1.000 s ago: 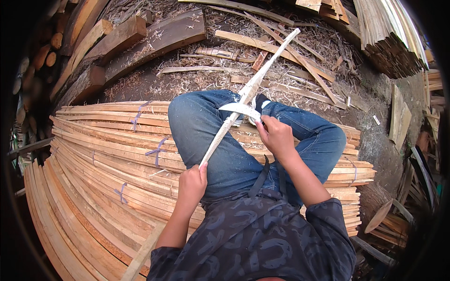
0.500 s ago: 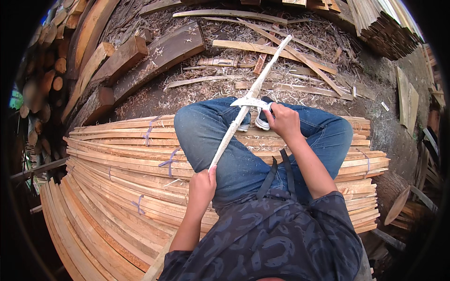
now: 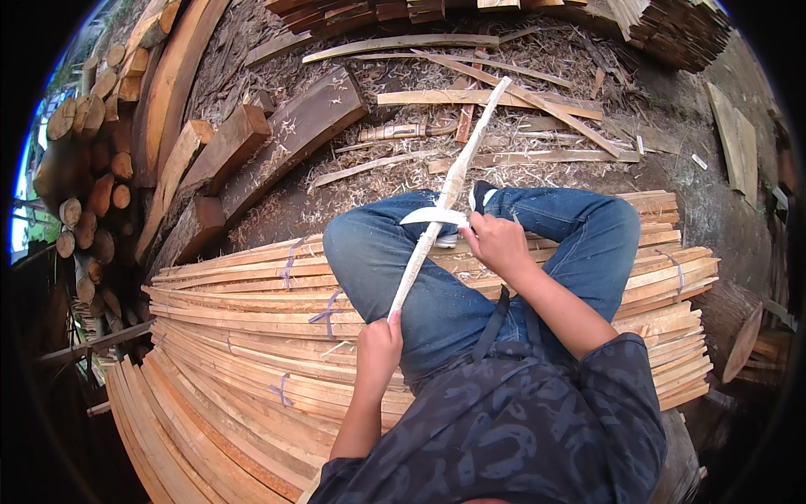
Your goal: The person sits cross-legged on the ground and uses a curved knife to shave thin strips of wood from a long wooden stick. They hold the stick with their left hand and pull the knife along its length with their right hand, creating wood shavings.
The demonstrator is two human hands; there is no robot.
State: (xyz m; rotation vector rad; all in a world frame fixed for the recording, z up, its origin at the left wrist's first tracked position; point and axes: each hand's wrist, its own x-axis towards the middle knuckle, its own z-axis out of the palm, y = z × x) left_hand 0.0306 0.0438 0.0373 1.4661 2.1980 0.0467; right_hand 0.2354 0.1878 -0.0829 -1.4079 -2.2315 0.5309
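Note:
My left hand (image 3: 379, 346) is closed around the near end of a long pale whittled stick (image 3: 415, 270), beside my left thigh. From there the stick slants up and to the right, past my knees, with its far tip over the ground. My right hand (image 3: 500, 245) is closed on a curved knife (image 3: 424, 217), whose handle is mostly hidden in the fingers. The blade points left and crosses the stick a little beyond its middle, seemingly touching it. My legs in blue jeans (image 3: 365, 256) are bent, one knee on either side of the stick.
Beneath and around me lie tied bundles of wooden strips (image 3: 222, 332). Heavy squared beams (image 3: 290, 126) rest ahead on the left, near stacked logs (image 3: 101, 197). Loose slats (image 3: 504, 102) and a sheath-like wooden piece (image 3: 407, 132) lie among shavings. A cut log (image 3: 739, 332) is at right.
My right hand and the knife have moved nearer to me along the stick, toward my left hand. The stick's far tip has shifted slightly left. The head view has shifted a little.

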